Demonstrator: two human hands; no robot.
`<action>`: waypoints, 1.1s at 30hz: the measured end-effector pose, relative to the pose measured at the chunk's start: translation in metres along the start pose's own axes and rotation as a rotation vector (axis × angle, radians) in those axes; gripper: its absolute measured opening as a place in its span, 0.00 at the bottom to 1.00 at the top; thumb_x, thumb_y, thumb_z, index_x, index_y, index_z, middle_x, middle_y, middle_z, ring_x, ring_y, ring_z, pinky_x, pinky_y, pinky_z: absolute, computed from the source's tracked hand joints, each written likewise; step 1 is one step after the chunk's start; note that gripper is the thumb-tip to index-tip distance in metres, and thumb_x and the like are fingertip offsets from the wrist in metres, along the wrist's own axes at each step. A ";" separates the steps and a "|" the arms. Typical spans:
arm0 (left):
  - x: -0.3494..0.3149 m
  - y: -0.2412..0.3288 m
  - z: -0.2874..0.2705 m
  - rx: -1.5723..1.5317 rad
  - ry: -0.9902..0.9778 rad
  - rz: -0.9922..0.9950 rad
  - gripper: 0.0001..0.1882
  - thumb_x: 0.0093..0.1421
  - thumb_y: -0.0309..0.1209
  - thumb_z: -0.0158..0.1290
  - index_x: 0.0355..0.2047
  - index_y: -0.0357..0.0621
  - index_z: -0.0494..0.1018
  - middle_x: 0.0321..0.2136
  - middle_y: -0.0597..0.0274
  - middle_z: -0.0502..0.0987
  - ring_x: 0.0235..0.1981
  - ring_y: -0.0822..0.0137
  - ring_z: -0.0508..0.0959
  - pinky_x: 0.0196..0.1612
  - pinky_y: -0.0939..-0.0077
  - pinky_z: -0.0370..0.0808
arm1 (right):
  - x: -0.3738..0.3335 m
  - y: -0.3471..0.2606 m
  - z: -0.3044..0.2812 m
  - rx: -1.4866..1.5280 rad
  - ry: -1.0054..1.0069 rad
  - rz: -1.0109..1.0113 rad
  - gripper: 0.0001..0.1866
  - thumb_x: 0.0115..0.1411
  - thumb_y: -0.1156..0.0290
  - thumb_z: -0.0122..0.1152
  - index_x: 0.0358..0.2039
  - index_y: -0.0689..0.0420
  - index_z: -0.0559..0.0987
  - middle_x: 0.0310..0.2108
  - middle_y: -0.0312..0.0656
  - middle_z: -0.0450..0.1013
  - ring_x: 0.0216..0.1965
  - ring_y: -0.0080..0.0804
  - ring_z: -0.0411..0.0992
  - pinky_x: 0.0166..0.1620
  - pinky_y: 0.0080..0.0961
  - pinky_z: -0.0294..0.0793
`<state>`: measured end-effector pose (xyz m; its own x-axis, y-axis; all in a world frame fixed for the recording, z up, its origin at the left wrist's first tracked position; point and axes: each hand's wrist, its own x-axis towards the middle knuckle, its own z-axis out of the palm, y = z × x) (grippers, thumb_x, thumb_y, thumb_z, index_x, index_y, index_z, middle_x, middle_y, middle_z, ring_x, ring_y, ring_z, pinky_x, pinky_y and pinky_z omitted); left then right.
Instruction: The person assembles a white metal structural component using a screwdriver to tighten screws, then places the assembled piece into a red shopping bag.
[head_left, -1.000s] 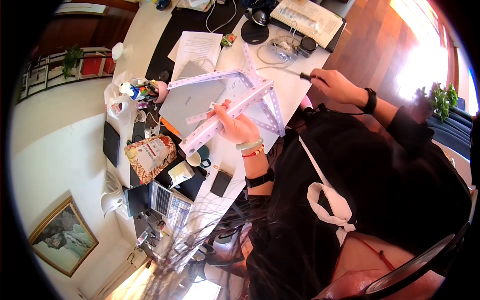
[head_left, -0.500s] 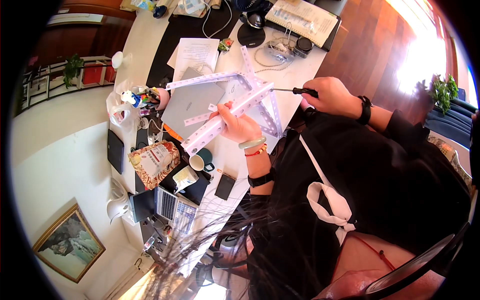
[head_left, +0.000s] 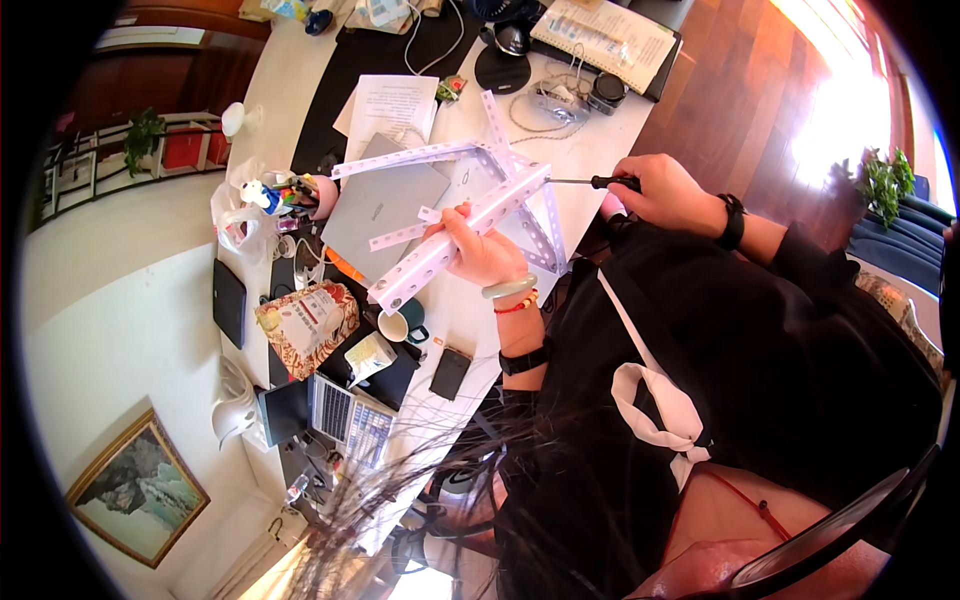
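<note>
My left hand [head_left: 485, 256] is closed around a white perforated beam, part of a frame of joined perforated strips [head_left: 513, 200] held above the desk. Its arms spread toward the far side, and a short strip sticks out beside my fingers. My right hand [head_left: 672, 197] grips the black handle of a screwdriver [head_left: 618, 183]. The thin shaft points left, its tip at the beam's upper right end. Whether the tip sits in a screw is too small to tell. Behind the frame a closed silver laptop [head_left: 372, 215] lies on the desk.
Left of the frame are a pink pen cup [head_left: 325, 196], a patterned food bag [head_left: 312, 322], a green mug [head_left: 398, 324] and a black phone [head_left: 452, 373]. Printed sheets [head_left: 392, 108] lie beyond the laptop. A spiral notebook [head_left: 606, 45] and a plastic bag [head_left: 558, 105] rest farther back.
The frame and my left hand have shifted very slightly to the right. My right hand has moved a little right with the screwdriver; its tip stays at the beam's end.
</note>
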<state>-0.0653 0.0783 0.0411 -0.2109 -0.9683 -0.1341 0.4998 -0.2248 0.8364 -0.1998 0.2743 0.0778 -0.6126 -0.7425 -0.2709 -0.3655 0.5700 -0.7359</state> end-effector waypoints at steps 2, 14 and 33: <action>-0.002 -0.002 0.000 0.017 -0.008 0.018 0.09 0.61 0.27 0.53 0.37 0.45 0.62 0.28 0.64 0.66 0.33 0.69 0.69 0.45 0.70 0.68 | -0.001 0.001 0.000 0.074 -0.014 0.049 0.14 0.56 0.63 0.58 0.31 0.63 0.79 0.21 0.52 0.74 0.24 0.48 0.73 0.31 0.35 0.72; -0.008 -0.010 0.007 0.041 -0.065 0.027 0.09 0.59 0.28 0.54 0.34 0.45 0.64 0.28 0.63 0.68 0.33 0.68 0.71 0.45 0.68 0.69 | 0.014 0.044 -0.007 0.379 -0.123 0.288 0.19 0.58 0.59 0.56 0.27 0.66 0.80 0.14 0.40 0.68 0.19 0.23 0.64 0.26 0.26 0.66; -0.009 -0.019 0.007 0.030 -0.086 0.065 0.08 0.59 0.24 0.53 0.34 0.44 0.63 0.27 0.60 0.70 0.31 0.67 0.71 0.42 0.67 0.71 | 0.000 0.037 -0.019 0.407 -0.376 0.365 0.18 0.61 0.60 0.52 0.26 0.64 0.79 0.14 0.39 0.70 0.18 0.22 0.68 0.24 0.24 0.65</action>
<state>-0.0793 0.0920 0.0299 -0.2508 -0.9674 -0.0343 0.4897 -0.1574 0.8576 -0.2263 0.3019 0.0626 -0.3336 -0.6409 -0.6914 0.1587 0.6847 -0.7113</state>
